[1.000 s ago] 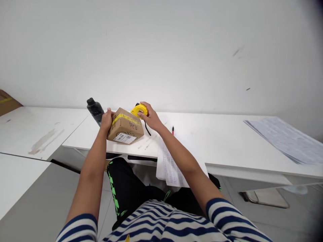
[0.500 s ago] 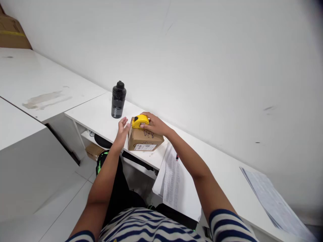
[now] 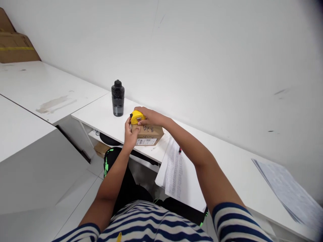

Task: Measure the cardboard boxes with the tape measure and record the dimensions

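My right hand point(image 3: 149, 116) is closed around a yellow tape measure point(image 3: 136, 117), holding it at the top left of a small brown cardboard box point(image 3: 157, 131). Handwriting marks the box's top, and a white label is stuck on its front. At the box's left end is my left hand point(image 3: 130, 136), its thumb against the front corner and its fingers curled up the left side, just below the tape measure. Part of the box's left side is hidden by that hand.
Behind and left of the box stands a dark water bottle point(image 3: 117, 99). Printed papers point(image 3: 174, 173) with a pen point(image 3: 180, 150) lie to the right, and another paper stack point(image 3: 285, 188) sits farther right. Large cartons point(image 3: 16, 47) rest at the far left, by the white wall.
My left hand has moved in from beside the box and taken hold of its left end. The tape measure, still in my right hand, has shifted slightly left and turned. The camera view has shifted.
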`<state>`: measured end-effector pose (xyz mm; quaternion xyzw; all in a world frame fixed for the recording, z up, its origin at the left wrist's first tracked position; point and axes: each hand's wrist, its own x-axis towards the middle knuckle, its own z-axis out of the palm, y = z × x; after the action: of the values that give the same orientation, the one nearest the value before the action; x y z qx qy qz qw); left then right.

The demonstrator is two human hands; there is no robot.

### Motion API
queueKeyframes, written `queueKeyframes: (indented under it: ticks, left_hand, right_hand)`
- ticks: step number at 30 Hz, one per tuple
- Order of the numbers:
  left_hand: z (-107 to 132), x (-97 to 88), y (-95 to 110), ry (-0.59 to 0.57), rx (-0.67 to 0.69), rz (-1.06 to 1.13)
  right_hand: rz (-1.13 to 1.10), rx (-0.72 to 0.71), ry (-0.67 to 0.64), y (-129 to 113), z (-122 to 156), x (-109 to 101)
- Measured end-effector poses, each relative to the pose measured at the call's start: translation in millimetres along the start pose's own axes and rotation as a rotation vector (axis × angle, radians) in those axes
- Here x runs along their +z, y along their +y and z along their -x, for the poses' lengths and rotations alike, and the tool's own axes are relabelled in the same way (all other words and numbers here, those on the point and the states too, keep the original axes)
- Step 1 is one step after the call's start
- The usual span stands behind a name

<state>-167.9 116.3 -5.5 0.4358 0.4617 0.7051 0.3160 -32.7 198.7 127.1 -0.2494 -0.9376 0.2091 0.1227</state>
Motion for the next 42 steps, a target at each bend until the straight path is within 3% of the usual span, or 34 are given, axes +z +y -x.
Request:
queueKeyframes:
  ticks: [6, 11, 20, 29, 32, 37, 42]
  left_hand:
    - [0.7, -0.5, 4.5, 0.015, 0.044, -0.140]
    - [-4.3, -0.8, 5.1, -0.051, 0.041, -0.134]
    - [-13.0, -1.8, -0.6, -0.081, 0.092, -0.162]
    - [-22.1, 1.5, -9.5, -0.084, 0.105, -0.204]
    - [-23.5, 2.8, -10.1, -0.076, 0.115, -0.220]
    - [-23.4, 5.0, -7.4, -0.070, 0.135, -0.233]
    - [-23.4, 5.7, -5.3, -0.064, 0.121, -0.216]
  right_hand:
    - [-0.097, -0.019, 0.061, 10.5, 14.2, 2.5]
    - [-0.120, 0.045, 0.074, 22.8, 27.1, -5.7]
    - [-0.170, 0.208, 0.233, 49.4, 117.1, -33.3]
    - [-0.156, 0.393, 0.282, 70.8, 157.1, -40.4]
    - [-0.152, 0.387, 0.349, 72.9, 171.5, -37.3]
    - [-0.126, 0.364, 0.406, 72.5, 176.3, -30.2]
    - [-0.117, 0.289, 0.401, 69.7, 156.1, -25.4]
